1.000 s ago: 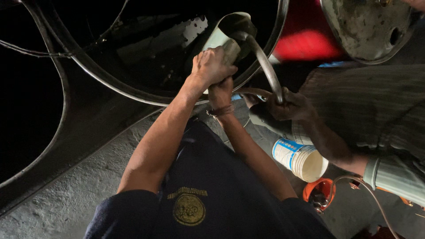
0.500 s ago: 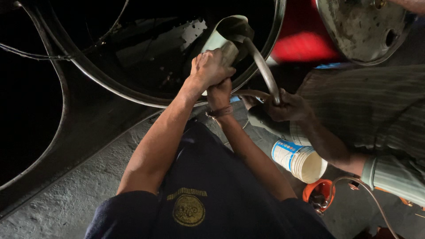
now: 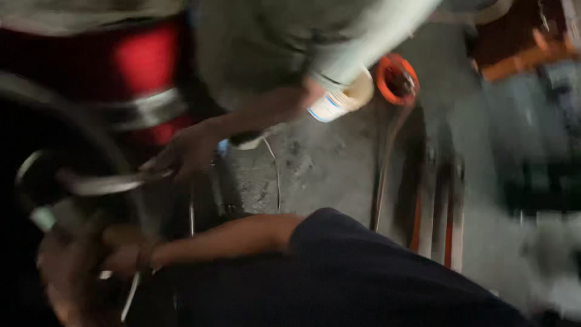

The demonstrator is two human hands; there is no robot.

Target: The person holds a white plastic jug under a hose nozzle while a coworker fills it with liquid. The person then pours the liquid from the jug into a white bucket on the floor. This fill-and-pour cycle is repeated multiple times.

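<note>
Curved metal lever (image 3: pixel 103 181) is gripped by co-worker's hand (image 3: pixel 184 154) beside white container (image 3: pixel 339 100); right hand (image 3: pixel 121 257) blurred, grip indeterminable.

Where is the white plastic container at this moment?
In the head view the white plastic container lies on the concrete floor at upper centre, just left of the orange ring and partly behind the co-worker's sleeve.

Open passage: bare concrete floor (image 3: pixel 315 163) between the two people. Obstacles: co-worker's hand (image 3: pixel 184 154) on curved metal bar (image 3: pixel 103 181) at left; white container (image 3: pixel 339 100) and orange ring (image 3: pixel 396 79) above; orange-black bars (image 3: pixel 436 212) at right. Blur hid finer gaps.
</note>
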